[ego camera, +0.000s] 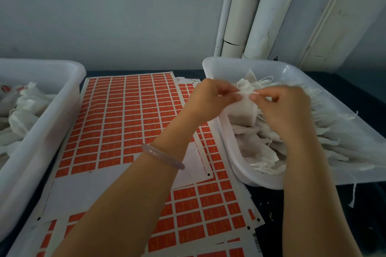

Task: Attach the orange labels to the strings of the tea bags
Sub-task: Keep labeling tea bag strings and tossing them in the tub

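1. The tea bag (pixel 240 108) is pinched at its top by the curled fingers of my left hand (pixel 210 100) and right hand (pixel 286 108).
2. It hangs over the white tray (pixel 219 64) at the far right corner of the counter (pixel 269 200).
3. Orange label sheets (pixel 125 115) lie mid-counter.

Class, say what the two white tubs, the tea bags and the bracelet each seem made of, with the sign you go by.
Right tub and left tub: probably moulded plastic, milky, semi-gloss, rounded rims. Tea bags: thin matt white filter paper or nonwoven, crumpled, frayed edges. Bracelet: smooth, pale, translucent; perhaps jade, glass or resin.
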